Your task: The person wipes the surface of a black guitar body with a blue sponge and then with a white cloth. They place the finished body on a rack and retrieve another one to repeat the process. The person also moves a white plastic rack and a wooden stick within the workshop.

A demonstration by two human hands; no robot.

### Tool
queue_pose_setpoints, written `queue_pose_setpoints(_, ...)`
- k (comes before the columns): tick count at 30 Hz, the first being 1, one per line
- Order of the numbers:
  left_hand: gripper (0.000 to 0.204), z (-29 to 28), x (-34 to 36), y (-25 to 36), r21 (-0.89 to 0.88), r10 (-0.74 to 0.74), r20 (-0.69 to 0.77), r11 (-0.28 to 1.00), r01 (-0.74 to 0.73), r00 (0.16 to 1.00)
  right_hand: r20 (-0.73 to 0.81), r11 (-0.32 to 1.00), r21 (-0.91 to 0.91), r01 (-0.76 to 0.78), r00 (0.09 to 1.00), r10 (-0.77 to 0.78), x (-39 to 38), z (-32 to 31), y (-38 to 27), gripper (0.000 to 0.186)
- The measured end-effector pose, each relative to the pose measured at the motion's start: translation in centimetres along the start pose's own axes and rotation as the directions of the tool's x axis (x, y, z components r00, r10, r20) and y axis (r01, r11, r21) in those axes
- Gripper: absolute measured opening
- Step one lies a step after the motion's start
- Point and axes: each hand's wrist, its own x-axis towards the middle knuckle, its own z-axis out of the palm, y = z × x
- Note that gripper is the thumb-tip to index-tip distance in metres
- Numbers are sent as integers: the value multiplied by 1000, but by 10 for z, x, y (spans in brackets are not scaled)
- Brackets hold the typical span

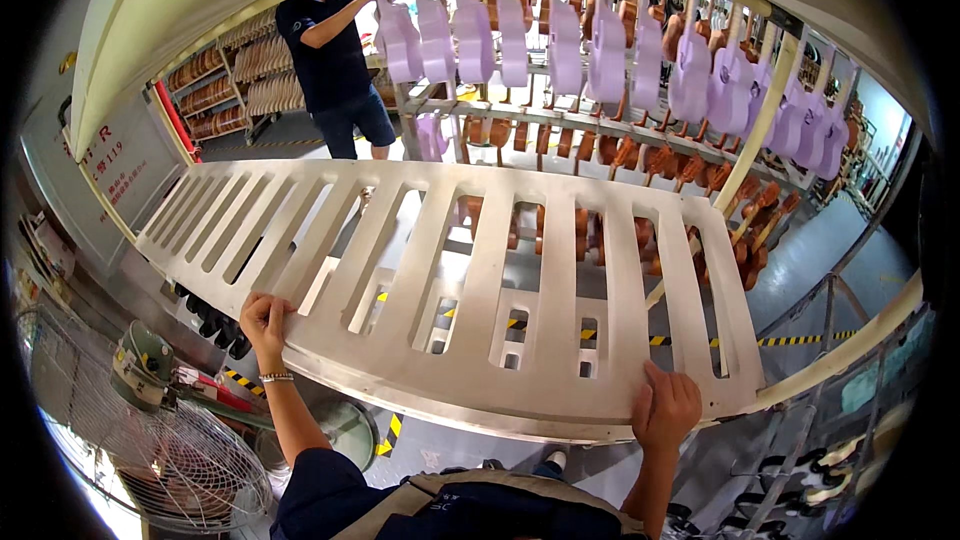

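Fingers [262, 306] of the left hand [266, 324] are curled closed over the near edge of a white slotted panel [465, 390], and the right hand [668, 408] clasps the same edge near its right end, thumb laid on the top face; how far the fingertips wrap underneath is hidden. The panel lies broad and roughly flat in front of the person, stretching from the far left to a cream tubular post [768, 125] on the right, with its long slots running away from the body. Whether the frame bears its full weight or the hands carry part of it, I cannot tell. The step in hand, as I judge it, is steadying or guiding the panel by its near edge, the hands set well apart for control. Any shift from here would call for both hands to act evenly, so that neither end twists or knocks the post, and for care at the left, where a wire-guarded fan [143, 368] stands near that forearm. Beyond the far edge hangs a row of lilac guitar bodies [472, 35], where a co-worker [335, 65] reaches up; that side likewise asks for slow, level handling. Striped floor tape [390, 435] shows below the panel.
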Motion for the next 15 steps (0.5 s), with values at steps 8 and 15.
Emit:
queue_pose_setpoints(8, 19, -3, 9, -13, -69, 15, 10, 998, -14, 1000, -17, 1000, -4, 22, 1000, -22, 3, 7, -12, 22)
queue_pose_setpoints(15, 23, -16, 11, -38, -115, -2, 32, 993, 6, 999, -62, 1000, -7, 8, 998, -8, 3, 14, -18, 24)
